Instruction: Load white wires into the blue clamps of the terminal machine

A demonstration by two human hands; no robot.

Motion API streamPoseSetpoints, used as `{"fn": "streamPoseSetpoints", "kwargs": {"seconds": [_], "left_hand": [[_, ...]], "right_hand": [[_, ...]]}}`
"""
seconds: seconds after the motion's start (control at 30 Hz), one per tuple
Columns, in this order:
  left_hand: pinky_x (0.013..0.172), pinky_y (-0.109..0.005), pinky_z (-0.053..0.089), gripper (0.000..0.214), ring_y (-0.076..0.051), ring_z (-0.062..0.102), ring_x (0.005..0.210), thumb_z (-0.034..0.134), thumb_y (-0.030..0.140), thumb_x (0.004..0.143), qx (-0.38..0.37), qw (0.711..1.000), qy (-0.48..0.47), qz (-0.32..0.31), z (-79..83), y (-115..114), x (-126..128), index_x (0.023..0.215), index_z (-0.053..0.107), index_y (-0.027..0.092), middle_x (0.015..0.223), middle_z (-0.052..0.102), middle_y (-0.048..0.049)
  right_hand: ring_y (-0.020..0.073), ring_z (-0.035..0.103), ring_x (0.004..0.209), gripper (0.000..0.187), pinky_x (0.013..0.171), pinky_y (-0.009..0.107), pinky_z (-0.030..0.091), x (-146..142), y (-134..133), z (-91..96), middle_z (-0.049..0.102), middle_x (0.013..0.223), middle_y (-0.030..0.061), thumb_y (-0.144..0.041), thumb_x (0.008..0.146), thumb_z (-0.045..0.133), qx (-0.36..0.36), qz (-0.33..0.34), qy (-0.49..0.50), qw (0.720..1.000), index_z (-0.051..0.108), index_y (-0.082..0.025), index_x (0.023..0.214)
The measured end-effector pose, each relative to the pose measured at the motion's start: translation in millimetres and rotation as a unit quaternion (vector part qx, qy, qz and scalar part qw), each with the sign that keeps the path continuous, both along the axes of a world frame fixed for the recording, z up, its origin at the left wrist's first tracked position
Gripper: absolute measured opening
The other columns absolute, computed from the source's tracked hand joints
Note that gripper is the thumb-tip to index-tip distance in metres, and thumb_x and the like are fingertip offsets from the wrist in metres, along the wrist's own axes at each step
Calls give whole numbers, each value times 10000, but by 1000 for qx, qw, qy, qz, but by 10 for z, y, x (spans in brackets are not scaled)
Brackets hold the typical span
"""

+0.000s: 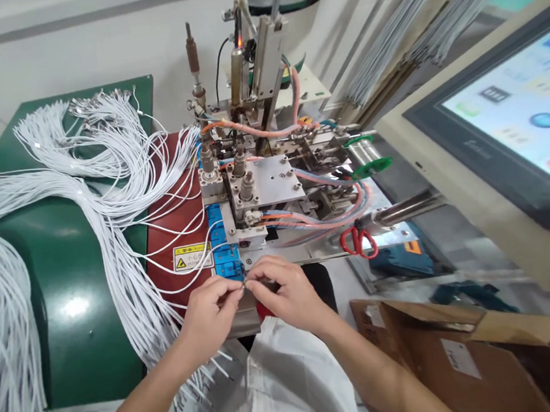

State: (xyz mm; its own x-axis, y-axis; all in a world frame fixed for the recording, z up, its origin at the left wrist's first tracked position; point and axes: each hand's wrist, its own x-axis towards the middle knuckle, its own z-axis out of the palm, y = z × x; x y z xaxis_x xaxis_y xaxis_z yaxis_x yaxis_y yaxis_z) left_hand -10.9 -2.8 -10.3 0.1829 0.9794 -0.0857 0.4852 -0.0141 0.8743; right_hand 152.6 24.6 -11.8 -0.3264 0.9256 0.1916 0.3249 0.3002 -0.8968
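Note:
My left hand and my right hand meet fingertip to fingertip in front of the machine's near edge. Both are closed in a pinch around something tiny, too small to name. Just beyond the fingers is a blue fixture block on the machine's left side. Several white cables run into the blue blocks from a large bundle of white cables to the left. A yellow warning label sits on the red-brown plate beside the fixture.
The metal machine carries cylinders and orange and blue tubes. Red-handled scissors and a green-rimmed wire spool are on its right. A touchscreen stands far right, above an open cardboard box. A green table supports the cables.

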Motion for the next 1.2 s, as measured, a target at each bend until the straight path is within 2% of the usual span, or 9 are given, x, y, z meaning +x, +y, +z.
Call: {"fn": "streamPoseSetpoints", "kwargs": {"seconds": [0.13,0.2,0.27,0.5,0.73,0.9,1.0,1.1,1.2], "left_hand": [[588,-236,486,132,-123,578,633,532,249,805,-6,990,-80,116,-131,-39,91,800,637,169,729,589,-15],[612,-246,502,131,-132,591,667,543,257,801,-6,985,-100,142,-176,-60,115,803,632,162,750,599,-23],[637,-255,512,134,-137,601,691,543,263,802,-13,982,-110,151,-186,-73,121,812,626,158,761,611,-29],[662,-256,516,120,-141,615,718,534,245,798,-13,982,-107,158,-153,-77,118,807,623,165,777,621,-27],[557,-206,473,121,-102,575,598,527,193,789,27,990,-40,130,-97,-53,104,789,645,164,717,580,-7],[605,-207,437,162,-104,548,634,517,127,765,87,991,72,71,-17,-33,49,746,669,177,682,587,-3],[562,-198,424,131,-97,533,591,533,137,743,43,995,52,73,-12,-22,39,717,655,173,656,576,6],[524,-190,442,76,-92,540,547,562,198,736,-39,987,-69,137,-50,-17,59,731,622,152,641,587,7],[520,-187,466,93,-86,556,535,581,230,731,-101,965,-161,180,-95,-22,79,742,592,138,643,600,7]], "right_hand": [[130,538,599,124,568,253,446,-201,-114,-137,577,641,9,-178,765,551,-75,-132,126,980,589,-188,647],[132,543,625,114,591,260,455,-281,-153,-186,568,659,9,-180,772,550,-86,-152,163,971,585,-186,663],[134,544,635,105,598,264,456,-318,-164,-202,567,671,12,-170,773,549,-65,-155,165,972,584,-188,676],[158,562,693,76,652,299,468,-254,-108,-194,602,714,37,-134,762,553,78,-113,85,987,593,-194,740],[164,555,683,104,639,298,462,-147,-35,-136,609,687,39,-155,810,505,129,-52,-11,990,572,-194,741],[181,532,701,121,642,311,437,-67,10,-34,613,732,66,-142,807,481,152,28,-145,977,582,-173,749],[173,525,681,122,631,302,432,-116,-14,-29,596,703,55,-149,798,481,119,11,-105,987,574,-172,722],[138,516,608,158,575,261,429,-227,-74,-75,563,636,16,-178,809,480,29,-77,22,996,551,-181,668],[136,522,608,184,581,258,426,-304,-126,-134,560,621,11,-192,806,489,-11,-120,63,991,554,-183,635]]}}
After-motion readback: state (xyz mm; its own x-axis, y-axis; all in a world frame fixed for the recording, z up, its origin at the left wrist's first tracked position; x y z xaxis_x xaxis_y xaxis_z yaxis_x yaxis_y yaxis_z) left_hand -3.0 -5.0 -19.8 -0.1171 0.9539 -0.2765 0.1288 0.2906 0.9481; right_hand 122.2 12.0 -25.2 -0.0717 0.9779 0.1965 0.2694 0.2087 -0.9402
